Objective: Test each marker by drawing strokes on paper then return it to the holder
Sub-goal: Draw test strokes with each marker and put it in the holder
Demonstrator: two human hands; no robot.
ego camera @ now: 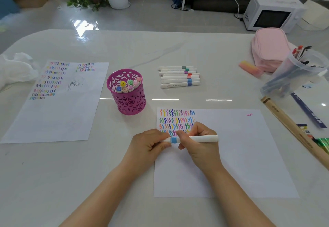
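Note:
A white marker with a blue band (203,138) lies level over the near sheet of paper (240,155), which carries rows of coloured squiggles at its top left. My left hand (149,145) grips the marker's left end, the cap side. My right hand (197,143) grips its barrel just right of the blue band. The magenta cut-out holder (127,100) stands to the upper left with several capped markers inside. A row of several white markers (179,76) lies on the table behind the paper.
A second sheet (58,113) with strokes and a small sketch lies at the left. A clear tub of pens (295,73), a pink pouch (268,47), an eraser (250,68), wooden rulers (292,129) crowd the right. Crumpled white plastic (14,68) sits far left.

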